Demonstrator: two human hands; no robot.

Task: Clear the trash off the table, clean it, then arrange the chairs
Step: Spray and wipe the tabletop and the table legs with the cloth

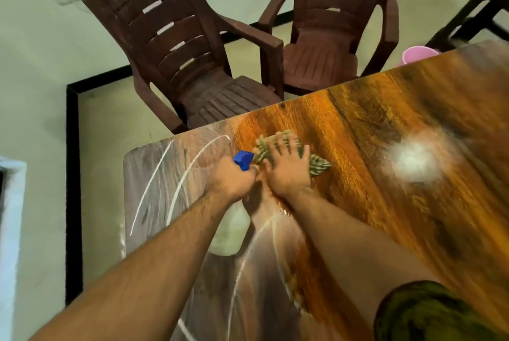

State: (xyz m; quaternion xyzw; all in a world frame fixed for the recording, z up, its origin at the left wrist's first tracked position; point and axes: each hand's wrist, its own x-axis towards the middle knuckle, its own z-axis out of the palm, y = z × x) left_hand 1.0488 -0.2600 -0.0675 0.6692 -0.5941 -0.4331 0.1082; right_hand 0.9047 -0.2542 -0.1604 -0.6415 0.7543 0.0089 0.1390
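A glossy wooden table [385, 125] fills the lower right of the head view. My right hand [287, 168] lies flat with spread fingers on a green-and-white patterned cloth [321, 165], pressing it onto the tabletop. My left hand [234, 178] grips the neck of a spray bottle [230, 230] with a blue nozzle [243, 158] and a pale translucent body, held just left of the cloth above the table. Wet streaks arc across the table's left end. Two brown plastic armchairs, one at left [176, 45] and one at right [330, 26], stand beyond the far edge.
A pink bucket [418, 54] sits on the floor behind the table's far right. A dark piece of furniture [479, 4] stands at the upper right. The pale floor has a black border strip [72, 175] on the left. A ceiling light glares on the tabletop.
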